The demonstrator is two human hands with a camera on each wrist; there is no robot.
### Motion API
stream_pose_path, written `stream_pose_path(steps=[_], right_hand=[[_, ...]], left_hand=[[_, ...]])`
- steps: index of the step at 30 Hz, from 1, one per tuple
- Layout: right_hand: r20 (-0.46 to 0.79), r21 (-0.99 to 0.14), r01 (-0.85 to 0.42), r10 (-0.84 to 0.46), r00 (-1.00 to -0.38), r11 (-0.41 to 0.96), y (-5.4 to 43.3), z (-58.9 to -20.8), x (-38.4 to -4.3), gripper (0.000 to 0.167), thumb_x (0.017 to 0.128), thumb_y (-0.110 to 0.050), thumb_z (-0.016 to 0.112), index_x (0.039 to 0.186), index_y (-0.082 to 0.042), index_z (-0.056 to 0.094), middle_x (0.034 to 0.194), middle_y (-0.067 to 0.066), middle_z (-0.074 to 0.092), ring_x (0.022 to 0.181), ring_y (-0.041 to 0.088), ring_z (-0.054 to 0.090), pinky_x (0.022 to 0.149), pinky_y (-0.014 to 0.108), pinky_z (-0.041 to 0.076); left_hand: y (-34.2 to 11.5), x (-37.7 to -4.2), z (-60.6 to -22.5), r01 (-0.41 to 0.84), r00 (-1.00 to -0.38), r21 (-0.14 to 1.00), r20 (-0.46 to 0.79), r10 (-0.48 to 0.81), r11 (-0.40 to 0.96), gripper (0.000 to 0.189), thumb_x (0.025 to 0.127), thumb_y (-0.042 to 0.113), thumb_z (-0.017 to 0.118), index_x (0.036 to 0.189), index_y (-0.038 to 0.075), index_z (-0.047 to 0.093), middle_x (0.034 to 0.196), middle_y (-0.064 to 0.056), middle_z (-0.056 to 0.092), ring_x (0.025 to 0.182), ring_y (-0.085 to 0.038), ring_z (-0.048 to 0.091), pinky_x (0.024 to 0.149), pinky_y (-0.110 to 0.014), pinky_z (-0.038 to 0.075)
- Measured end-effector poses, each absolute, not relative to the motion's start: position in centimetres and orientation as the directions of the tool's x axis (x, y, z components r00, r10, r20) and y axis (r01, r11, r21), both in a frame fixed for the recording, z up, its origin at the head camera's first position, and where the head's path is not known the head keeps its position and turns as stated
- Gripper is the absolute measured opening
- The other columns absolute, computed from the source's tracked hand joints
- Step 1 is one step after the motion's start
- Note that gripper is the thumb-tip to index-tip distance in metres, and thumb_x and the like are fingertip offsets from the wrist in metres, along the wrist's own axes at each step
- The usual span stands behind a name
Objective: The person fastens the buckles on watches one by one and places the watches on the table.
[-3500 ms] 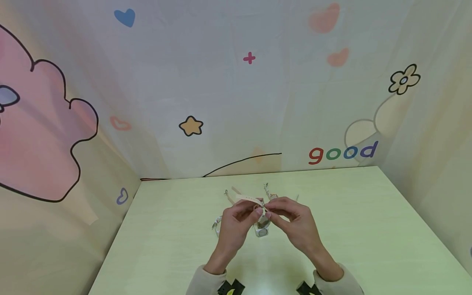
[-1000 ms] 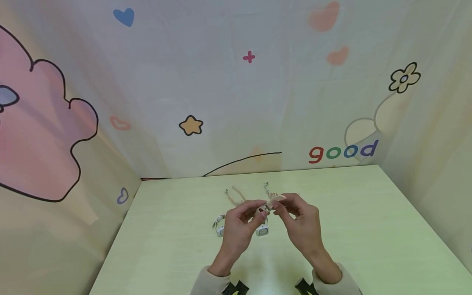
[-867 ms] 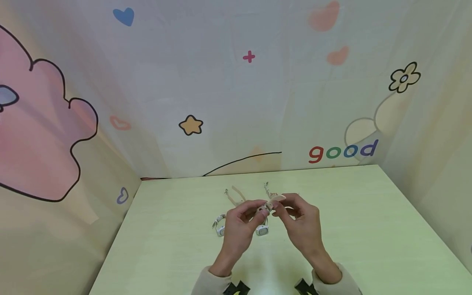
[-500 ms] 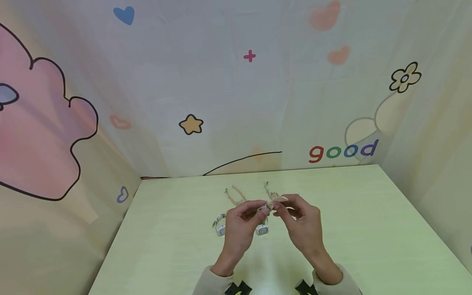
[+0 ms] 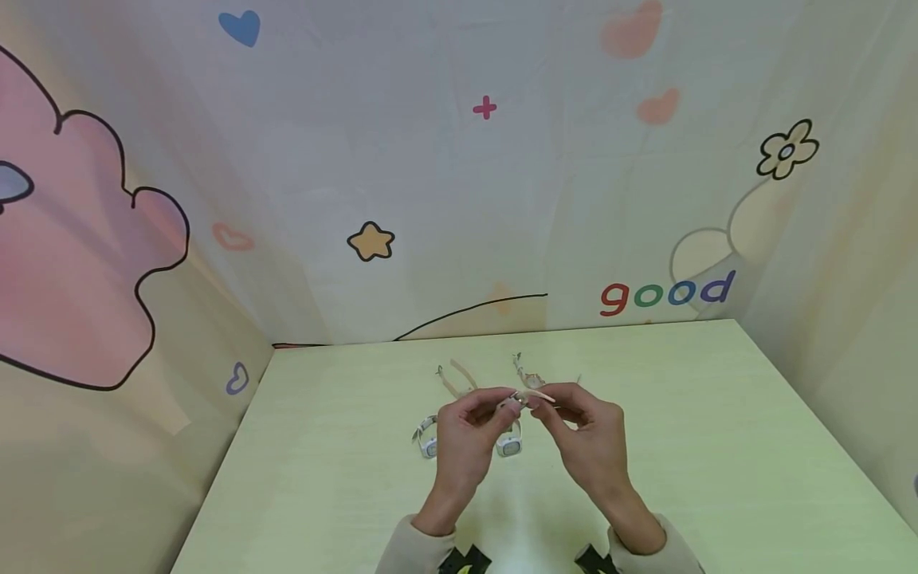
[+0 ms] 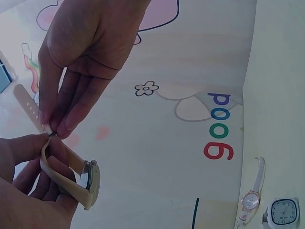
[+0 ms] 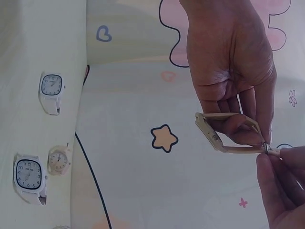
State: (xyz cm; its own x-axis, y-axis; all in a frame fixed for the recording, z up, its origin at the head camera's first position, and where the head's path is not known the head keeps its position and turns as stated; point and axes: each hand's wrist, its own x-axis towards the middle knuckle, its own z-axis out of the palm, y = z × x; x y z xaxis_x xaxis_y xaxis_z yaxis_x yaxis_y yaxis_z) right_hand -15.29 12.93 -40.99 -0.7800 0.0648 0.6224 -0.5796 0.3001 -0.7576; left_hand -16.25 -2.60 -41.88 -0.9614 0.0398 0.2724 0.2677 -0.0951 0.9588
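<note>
Both hands hold a cream wristwatch (image 6: 95,183) above the table, its strap bent into a loop. Fingers of my left hand (image 5: 466,438) sit inside the loop, and its thumb and fingertips pinch the strap by the metal buckle (image 7: 267,147). From the other side my right hand (image 5: 594,440) pinches the strap at the buckle. The free strap end (image 6: 29,107), with a row of holes, pokes out past the right fingertips. In the right wrist view the watch case (image 7: 208,132) shows edge-on. Fingertips partly cover the buckle.
On the pale green table (image 5: 323,446), below and behind the hands, lie two white square-faced watches, one on the left (image 5: 428,448) and one in the middle (image 5: 509,446). Farther back are a beige strap watch (image 5: 453,381) and a round-faced watch (image 6: 250,201). A printed curtain (image 5: 459,175) hangs behind.
At first the strap end pointed left over the left hand; now it points right, at the right fingers. Over the last second the strap end has tipped downward. Both hands stay nearly in place.
</note>
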Motion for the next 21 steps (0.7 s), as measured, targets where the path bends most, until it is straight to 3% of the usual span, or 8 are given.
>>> stream_pose_path(steps=[8,13,17,21], right_hand=[[0.622,-0.751,-0.574,0.055,-0.781,0.327,12.91,-41.2,-15.28,0.012,0.082,0.001,0.076,0.092,-0.006,0.075,0.09,0.009,0.076,0.079,-0.003,0.069,0.071,0.015,0.056],[0.638,-0.733,-0.592,0.036,-0.769,0.334,12.92,-41.33,-15.31,0.012,0.084,-0.001,0.075,0.094,-0.007,0.075,0.091,0.008,0.076,0.085,0.004,0.069,0.072,0.015,0.056],[0.661,-0.715,-0.631,0.0,-0.75,0.301,13.03,-41.5,-15.42,0.013,0.086,0.0,0.072,0.096,-0.007,0.075,0.092,0.01,0.075,0.089,0.008,0.07,0.076,0.016,0.056],[0.667,-0.717,-0.655,-0.039,-0.744,0.24,13.08,-41.63,-15.51,0.018,0.086,0.008,0.069,0.099,-0.003,0.074,0.096,0.013,0.073,0.094,0.004,0.068,0.078,0.017,0.056]], left_hand=[[-2.58,-16.27,-42.03,0.256,-0.964,0.961,0.262,0.038,-0.107,0.019,0.087,0.015,0.075,0.104,0.007,0.074,0.101,-0.017,0.074,0.084,-0.009,0.072,0.077,-0.026,0.059],[-2.55,-16.36,-42.15,0.254,-0.965,0.962,0.26,0.046,-0.104,0.018,0.088,0.016,0.074,0.105,0.007,0.074,0.1,-0.017,0.073,0.083,-0.01,0.072,0.076,-0.026,0.059],[-2.67,-16.43,-42.17,0.236,-0.969,0.965,0.243,0.053,-0.113,0.02,0.089,0.013,0.073,0.106,0.004,0.073,0.1,-0.019,0.073,0.084,-0.012,0.072,0.077,-0.027,0.06],[-2.87,-16.52,-42.1,0.193,-0.977,0.969,0.204,0.06,-0.153,0.02,0.089,0.012,0.073,0.107,0.002,0.072,0.098,-0.018,0.073,0.084,-0.013,0.072,0.078,-0.026,0.059]])
